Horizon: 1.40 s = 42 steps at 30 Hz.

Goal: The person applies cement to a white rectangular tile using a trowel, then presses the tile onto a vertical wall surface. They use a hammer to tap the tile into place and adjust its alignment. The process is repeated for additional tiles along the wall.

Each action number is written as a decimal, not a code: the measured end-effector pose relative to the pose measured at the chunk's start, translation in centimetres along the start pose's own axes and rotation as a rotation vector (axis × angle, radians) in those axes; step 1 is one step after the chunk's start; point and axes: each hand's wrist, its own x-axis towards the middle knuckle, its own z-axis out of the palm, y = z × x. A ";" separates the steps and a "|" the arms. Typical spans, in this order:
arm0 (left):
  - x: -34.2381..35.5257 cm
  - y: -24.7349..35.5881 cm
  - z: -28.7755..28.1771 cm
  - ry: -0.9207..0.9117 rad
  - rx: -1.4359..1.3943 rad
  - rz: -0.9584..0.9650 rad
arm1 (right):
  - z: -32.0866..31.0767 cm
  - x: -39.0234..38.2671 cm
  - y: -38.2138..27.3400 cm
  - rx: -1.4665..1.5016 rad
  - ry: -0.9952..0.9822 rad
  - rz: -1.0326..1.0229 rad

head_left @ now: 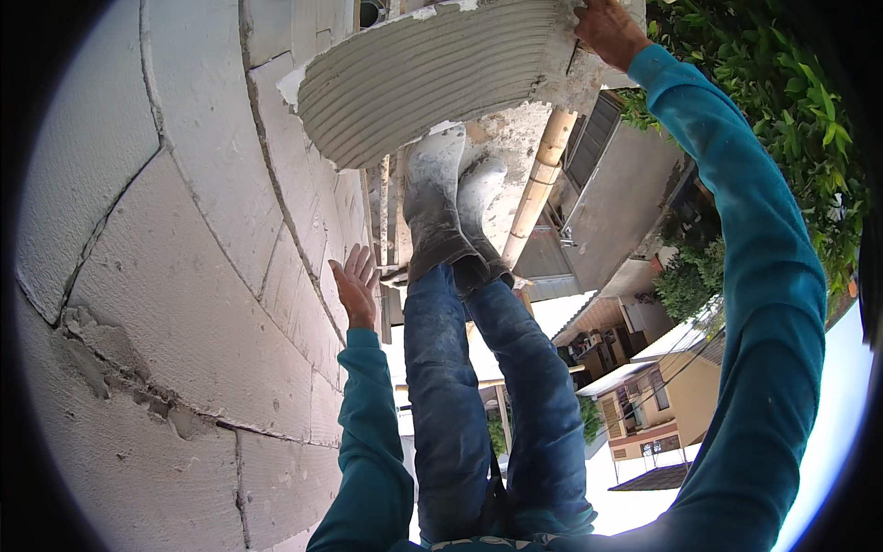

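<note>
My right hand point(609, 32) is at the top, its fingers curled at the right edge of a grey slab point(423, 74) coated with ridged mortar; exactly what they grip is unclear. My left hand point(357, 283) is open, fingers spread and apparently empty, beside the white block wall point(184, 239). Below the slab are my mortar-splattered rubber boots point(432, 193) and my legs in dirty blue jeans point(451, 386).
My boots stand on a mortar-covered platform point(510, 133) with bamboo poles point(543, 175) along it, high up beside the wall. Leafy branches point(791, 129) crowd the right. Far below are roofs and a house point(662, 414).
</note>
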 end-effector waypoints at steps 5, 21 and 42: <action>0.7 1.6 -1.1 0.006 0.081 0.012 | -0.2 -4.9 2.0 -0.022 -0.222 0.129; 0.6 5.2 -0.2 0.003 0.172 0.026 | -4.5 -11.9 0.1 0.845 -0.364 1.389; 11.3 11.9 4.7 -0.036 -0.057 0.166 | -8.4 6.0 -16.8 0.926 0.092 1.518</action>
